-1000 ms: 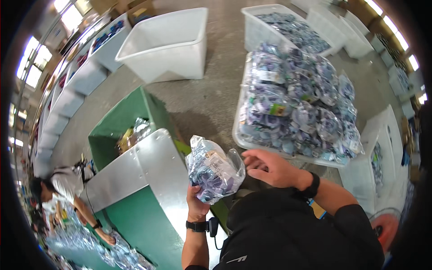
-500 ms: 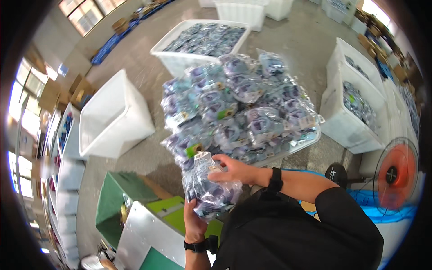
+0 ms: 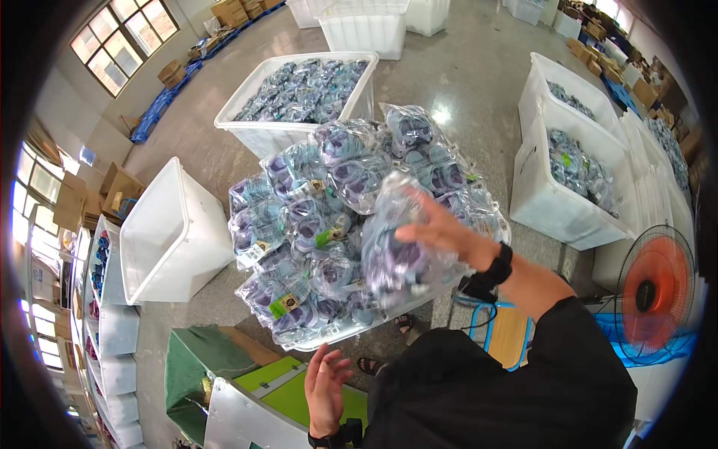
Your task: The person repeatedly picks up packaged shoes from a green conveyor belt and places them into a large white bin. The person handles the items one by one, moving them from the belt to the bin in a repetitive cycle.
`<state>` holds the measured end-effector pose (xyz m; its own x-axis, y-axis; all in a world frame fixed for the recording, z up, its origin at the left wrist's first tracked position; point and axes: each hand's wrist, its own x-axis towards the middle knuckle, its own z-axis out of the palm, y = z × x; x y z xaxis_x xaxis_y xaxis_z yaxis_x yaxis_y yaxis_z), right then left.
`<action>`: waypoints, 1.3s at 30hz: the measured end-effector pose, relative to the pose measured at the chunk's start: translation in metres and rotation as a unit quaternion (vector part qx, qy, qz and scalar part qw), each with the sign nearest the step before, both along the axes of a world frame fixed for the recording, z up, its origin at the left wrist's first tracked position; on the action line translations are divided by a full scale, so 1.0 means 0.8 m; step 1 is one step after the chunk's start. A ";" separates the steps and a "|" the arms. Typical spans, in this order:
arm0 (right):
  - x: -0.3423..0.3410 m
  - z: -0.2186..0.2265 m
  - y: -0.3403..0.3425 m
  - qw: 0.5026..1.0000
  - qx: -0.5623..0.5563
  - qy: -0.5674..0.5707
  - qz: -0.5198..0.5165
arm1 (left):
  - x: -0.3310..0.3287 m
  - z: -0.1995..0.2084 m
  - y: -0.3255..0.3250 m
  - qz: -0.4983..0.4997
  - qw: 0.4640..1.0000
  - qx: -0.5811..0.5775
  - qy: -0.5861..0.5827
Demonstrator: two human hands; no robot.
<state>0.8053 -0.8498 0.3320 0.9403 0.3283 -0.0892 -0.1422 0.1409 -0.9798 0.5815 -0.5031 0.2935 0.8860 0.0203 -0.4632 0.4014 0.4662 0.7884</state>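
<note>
My right hand [image 3: 443, 230] grips a clear plastic bag [image 3: 389, 262] of purple and teal items that look like shoes. The bag is slightly blurred and hangs over the near right side of a heaped bin [image 3: 318, 344]. Many similar bagged pairs [image 3: 329, 273] are piled above the bin's rim, some with green or white tags. Below the near edge of that bin, my left hand [image 3: 326, 391] is raised and empty, its fingers apart and a little curled.
An empty-looking white bin [image 3: 191, 258] leans at left. Behind the pile stands another full bin [image 3: 258, 135]; more bins [image 3: 557, 198] line the right. An orange fan [image 3: 652, 288] and wooden-seated stool [image 3: 508, 337] are at right. A green-topped machine [image 3: 292, 393] sits near my left hand.
Both hands were on the bag close to my body. My left hand has let go; my right has carried the bag forward and right over the pile. The view has shifted.
</note>
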 end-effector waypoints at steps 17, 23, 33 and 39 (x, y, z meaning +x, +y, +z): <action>0.103 -0.180 -0.141 0.879 -0.395 -0.192 -0.188 | -0.201 -0.063 0.084 0.253 0.949 0.139 0.129; 0.092 -0.122 -0.019 0.937 -0.276 -0.210 -0.028 | -0.250 -0.050 0.087 0.296 0.914 0.208 0.182; -0.032 -0.043 0.250 0.867 -0.246 -0.342 0.267 | -0.416 -0.021 0.146 0.340 0.851 0.314 0.247; -0.124 -0.044 0.379 0.822 -0.225 -0.322 0.411 | -0.593 -0.080 0.180 0.353 0.778 0.378 0.357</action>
